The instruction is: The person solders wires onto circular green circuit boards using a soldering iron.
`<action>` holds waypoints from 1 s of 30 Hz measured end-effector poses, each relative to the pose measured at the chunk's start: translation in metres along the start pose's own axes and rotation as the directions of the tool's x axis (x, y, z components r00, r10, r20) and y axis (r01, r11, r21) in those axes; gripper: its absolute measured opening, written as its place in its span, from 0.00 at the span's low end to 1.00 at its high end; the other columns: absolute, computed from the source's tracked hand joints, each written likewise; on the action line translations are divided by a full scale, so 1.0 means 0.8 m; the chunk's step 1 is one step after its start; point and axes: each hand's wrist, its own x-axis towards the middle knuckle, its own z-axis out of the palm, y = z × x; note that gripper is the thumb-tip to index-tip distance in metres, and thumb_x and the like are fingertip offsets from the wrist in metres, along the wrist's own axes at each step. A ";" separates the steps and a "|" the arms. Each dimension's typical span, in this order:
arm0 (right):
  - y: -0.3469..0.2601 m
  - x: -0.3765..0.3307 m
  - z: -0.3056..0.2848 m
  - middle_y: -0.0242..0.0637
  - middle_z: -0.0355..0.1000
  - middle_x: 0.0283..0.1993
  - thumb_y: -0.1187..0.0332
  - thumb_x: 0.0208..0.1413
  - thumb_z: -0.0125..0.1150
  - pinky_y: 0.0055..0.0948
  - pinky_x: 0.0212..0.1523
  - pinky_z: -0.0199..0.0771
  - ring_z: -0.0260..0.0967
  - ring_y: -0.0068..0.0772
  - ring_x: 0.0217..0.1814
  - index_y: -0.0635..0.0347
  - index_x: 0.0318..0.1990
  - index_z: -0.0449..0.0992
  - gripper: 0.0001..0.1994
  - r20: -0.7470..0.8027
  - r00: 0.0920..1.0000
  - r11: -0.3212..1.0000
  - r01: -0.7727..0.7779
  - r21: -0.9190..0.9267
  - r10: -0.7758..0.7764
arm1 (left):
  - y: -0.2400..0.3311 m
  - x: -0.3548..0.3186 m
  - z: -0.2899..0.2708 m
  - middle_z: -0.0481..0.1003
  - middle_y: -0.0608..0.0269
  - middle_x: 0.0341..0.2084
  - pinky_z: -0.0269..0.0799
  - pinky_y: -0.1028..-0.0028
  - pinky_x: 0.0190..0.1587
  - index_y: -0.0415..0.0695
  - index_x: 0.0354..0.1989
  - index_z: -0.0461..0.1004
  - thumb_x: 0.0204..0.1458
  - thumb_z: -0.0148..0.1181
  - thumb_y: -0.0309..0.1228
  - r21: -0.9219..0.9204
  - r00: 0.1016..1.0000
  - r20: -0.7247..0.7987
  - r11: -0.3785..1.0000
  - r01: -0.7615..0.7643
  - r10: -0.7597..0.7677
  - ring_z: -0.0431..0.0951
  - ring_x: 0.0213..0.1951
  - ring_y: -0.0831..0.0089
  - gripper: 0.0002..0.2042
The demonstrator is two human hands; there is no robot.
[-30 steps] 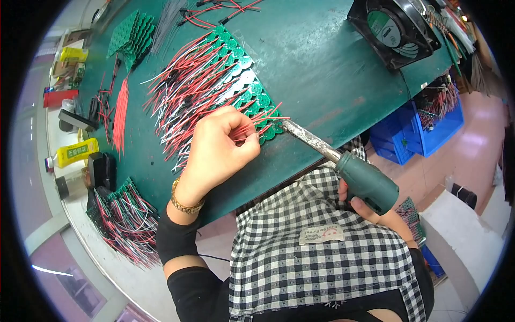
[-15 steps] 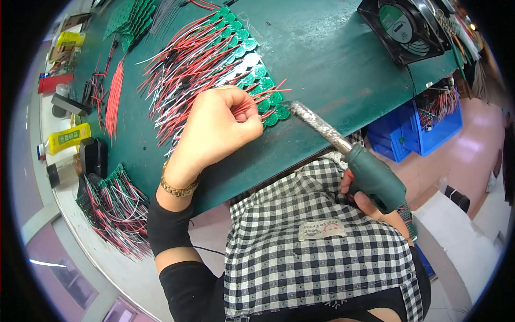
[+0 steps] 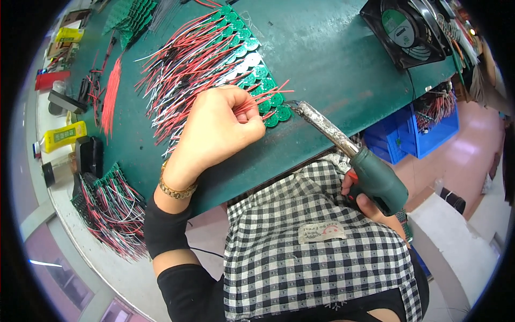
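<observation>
My left hand (image 3: 228, 115) pinched red wires (image 3: 266, 95) over the green boards (image 3: 236, 25) on the counter (image 3: 322, 59), most rows looking wired, the near end seemingly unfinished, while my right hand (image 3: 367, 202) gripped the soldering iron (image 3: 380, 180) beside it.

The apron (image 3: 300, 268) I saw was checked black and white, the sleeve (image 3: 166, 231) plain black, the bracelet (image 3: 177, 192) gold. A soldering iron's (image 3: 353, 151) handle (image 3: 380, 182) was dark green, its barrel (image 3: 327, 127) mottled silver. Round boards (image 3: 261, 72) shone green, wires (image 3: 182, 75) red, white and black; the tabletop (image 3: 316, 53) was deep green, the bins (image 3: 437, 134) bright blue.
</observation>
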 end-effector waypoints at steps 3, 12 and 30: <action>-0.013 0.002 0.005 0.39 0.70 0.36 0.46 0.50 0.64 0.30 0.40 0.70 0.68 0.29 0.37 0.65 0.56 0.65 0.34 -0.002 1.000 1.000 -0.003 -0.014 0.003 | -0.002 -0.003 0.000 0.70 0.60 0.16 0.68 0.75 0.26 0.34 0.19 0.73 0.36 0.60 0.24 0.009 1.000 -0.003 1.000 -0.005 0.005 0.70 0.19 0.75 0.05; -0.029 0.015 0.006 0.38 0.69 0.35 0.45 0.52 0.62 0.30 0.39 0.68 0.68 0.30 0.37 0.61 0.56 0.66 0.33 -0.022 1.000 1.000 -0.018 -0.010 0.018 | 0.002 -0.010 -0.017 0.70 0.57 0.21 0.68 0.71 0.29 0.35 0.24 0.72 0.42 0.60 0.25 0.054 0.993 0.040 0.992 -0.114 0.112 0.72 0.24 0.69 0.05; 0.005 0.030 -0.016 0.33 0.68 0.37 0.49 0.54 0.59 0.25 0.38 0.70 0.67 0.25 0.36 0.64 0.49 0.67 0.27 -0.002 0.994 0.973 0.111 0.201 -0.113 | -0.216 -0.035 -0.209 0.73 0.49 0.33 0.69 0.60 0.44 0.37 0.37 0.74 0.49 0.64 0.35 0.500 0.639 -0.761 0.731 0.464 0.114 0.74 0.39 0.52 0.14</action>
